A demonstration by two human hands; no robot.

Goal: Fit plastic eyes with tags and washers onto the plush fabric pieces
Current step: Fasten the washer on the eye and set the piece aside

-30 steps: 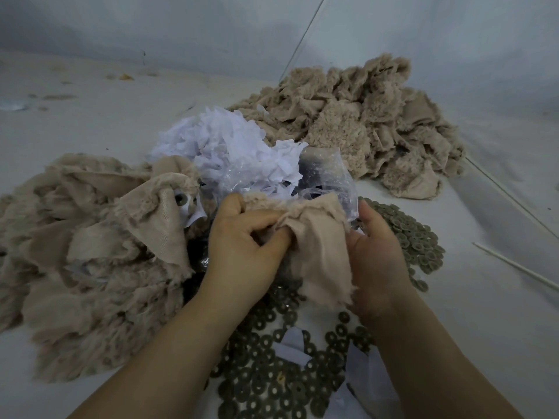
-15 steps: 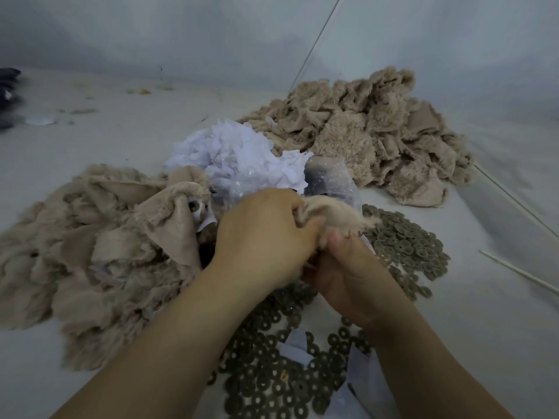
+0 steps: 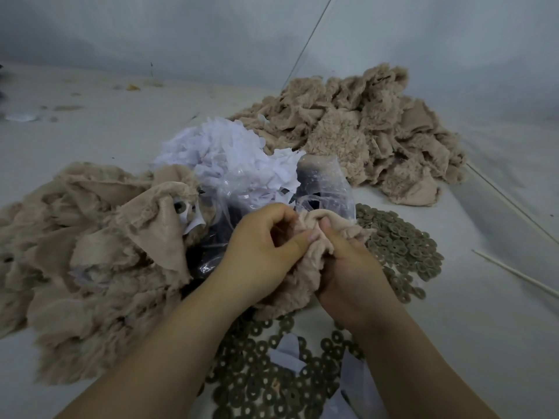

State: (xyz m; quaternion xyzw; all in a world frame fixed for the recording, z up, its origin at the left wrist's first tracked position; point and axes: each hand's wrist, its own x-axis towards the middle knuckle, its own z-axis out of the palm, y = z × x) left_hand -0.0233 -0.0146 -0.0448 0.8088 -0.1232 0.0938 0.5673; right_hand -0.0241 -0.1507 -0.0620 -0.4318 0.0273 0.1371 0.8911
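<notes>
A beige plush piece [image 3: 305, 270] is bunched between my two hands at the centre. My left hand [image 3: 266, 246] pinches its upper fold with thumb and curled fingers. My right hand [image 3: 351, 267] grips the same fold from the right, fingers wrapped in the fabric. Any eye inside the fold is hidden. Several grey-green washers [image 3: 402, 246] lie spread to the right and in front of me. A heap of white paper tags [image 3: 230, 158] sits behind my hands, beside a clear plastic bag [image 3: 326, 189] holding dark parts.
A pile of plush pieces [image 3: 90, 252] lies at my left; one piece there shows a fitted eye [image 3: 180, 207] with a tag. A second plush pile [image 3: 363, 131] sits at the back right. Thin white sticks [image 3: 514, 270] lie on the right of the pale surface.
The flat hanging piece has been gathered into a tight bunch. My hands came together, the right one moving under and around the fabric, the left pinching from above.
</notes>
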